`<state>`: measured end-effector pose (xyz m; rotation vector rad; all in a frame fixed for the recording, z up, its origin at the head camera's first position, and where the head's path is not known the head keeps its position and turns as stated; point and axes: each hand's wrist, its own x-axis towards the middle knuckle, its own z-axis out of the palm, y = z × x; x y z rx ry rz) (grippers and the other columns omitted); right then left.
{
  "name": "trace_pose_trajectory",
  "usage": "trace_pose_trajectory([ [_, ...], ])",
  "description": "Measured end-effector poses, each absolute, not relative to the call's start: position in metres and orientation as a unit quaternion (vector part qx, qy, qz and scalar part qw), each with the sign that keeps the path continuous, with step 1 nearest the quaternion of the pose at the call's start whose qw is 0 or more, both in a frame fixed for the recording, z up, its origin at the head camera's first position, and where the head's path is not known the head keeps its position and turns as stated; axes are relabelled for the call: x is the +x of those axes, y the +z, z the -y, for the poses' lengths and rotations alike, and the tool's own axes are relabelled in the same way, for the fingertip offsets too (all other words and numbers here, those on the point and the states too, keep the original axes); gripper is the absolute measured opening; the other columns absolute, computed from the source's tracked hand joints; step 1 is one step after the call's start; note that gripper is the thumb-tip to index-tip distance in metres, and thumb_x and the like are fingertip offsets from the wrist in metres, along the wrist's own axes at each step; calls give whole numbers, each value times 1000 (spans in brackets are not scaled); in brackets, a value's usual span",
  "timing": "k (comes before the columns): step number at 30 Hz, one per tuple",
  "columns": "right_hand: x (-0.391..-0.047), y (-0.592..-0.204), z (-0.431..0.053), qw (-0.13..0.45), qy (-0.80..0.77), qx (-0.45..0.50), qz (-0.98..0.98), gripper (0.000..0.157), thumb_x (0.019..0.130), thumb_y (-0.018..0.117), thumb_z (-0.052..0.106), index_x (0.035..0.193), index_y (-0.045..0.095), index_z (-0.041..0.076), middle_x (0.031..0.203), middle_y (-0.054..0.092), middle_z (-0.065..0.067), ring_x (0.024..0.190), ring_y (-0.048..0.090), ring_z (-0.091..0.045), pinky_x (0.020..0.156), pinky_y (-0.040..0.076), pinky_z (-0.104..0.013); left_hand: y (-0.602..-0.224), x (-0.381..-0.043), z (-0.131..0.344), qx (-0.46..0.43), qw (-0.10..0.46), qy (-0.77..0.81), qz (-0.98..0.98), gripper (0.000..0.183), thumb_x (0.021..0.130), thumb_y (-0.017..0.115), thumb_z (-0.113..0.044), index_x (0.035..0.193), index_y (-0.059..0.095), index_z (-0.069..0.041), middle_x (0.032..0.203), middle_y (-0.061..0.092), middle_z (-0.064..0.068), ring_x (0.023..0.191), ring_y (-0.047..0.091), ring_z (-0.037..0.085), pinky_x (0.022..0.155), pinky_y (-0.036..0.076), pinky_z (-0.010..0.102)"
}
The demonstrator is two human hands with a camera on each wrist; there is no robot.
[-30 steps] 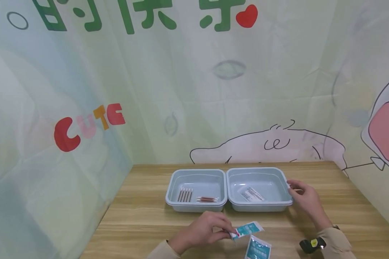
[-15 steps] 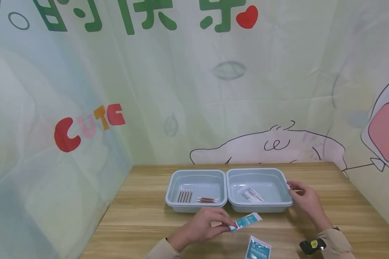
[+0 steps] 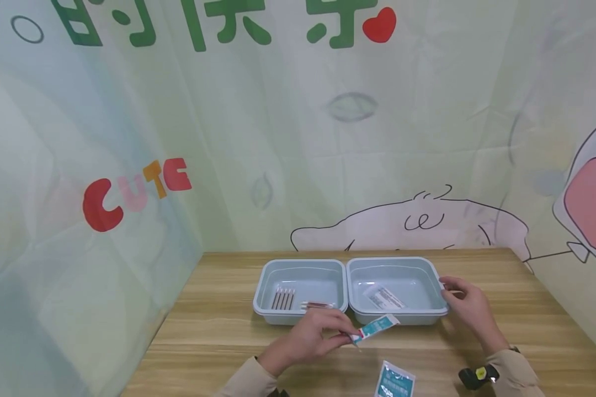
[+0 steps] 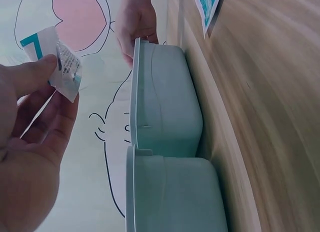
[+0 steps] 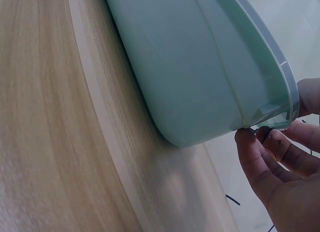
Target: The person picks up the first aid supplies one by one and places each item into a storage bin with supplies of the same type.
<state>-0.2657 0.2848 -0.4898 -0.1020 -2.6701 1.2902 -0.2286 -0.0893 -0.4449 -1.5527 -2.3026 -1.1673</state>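
Packet [image 3: 376, 326] pinched by one end in left hand [image 3: 319, 335]; tray [image 3: 419, 319] just beyond grip, right end gripped by right hand [image 3: 469, 310]. Second packet [image 3: 395, 380] on table [image 3: 213, 314], nearside of grip. Carry likely wants light pinch, free end clear of tray.

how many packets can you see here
3: one packet in the left hand, a second packet on the table, a third packet lying in the right tray. Another could be hidden under that last one.

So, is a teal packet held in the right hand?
No, the left hand pinches a teal packet, while the right hand grips a blue tray by its rim.
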Motion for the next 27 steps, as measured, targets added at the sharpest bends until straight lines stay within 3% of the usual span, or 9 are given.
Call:
trace_pose_trajectory([
  [11, -268, -489, -285, 85, 438, -37, 894, 41, 98, 52, 22, 133, 55, 0, 124, 58, -26, 113, 57, -43, 90, 56, -50, -443, -240, 84, -530, 95, -367, 758, 18, 83, 76, -8, 101, 76, -11, 98, 73, -1, 89, 64, 0, 76, 55, 11],
  [21, -268, -490, -285, 84, 439, -36, 894, 42, 99, 52, 24, 133, 55, 1, 125, 58, -25, 113, 57, -42, 90, 56, -50, -442, -247, 78, -512, 76, -376, 769, 18, 86, 74, -11, 103, 76, -13, 103, 73, -2, 95, 65, 0, 82, 55, 15],
  [27, -267, -492, -286, 85, 441, -38, 893, 42, 98, 53, 23, 133, 55, 0, 124, 58, -25, 112, 58, -41, 88, 58, -46, -441, -248, 75, -503, 66, -380, 773, 20, 85, 75, -9, 104, 76, -14, 102, 73, -3, 93, 64, -1, 78, 58, 20],
])
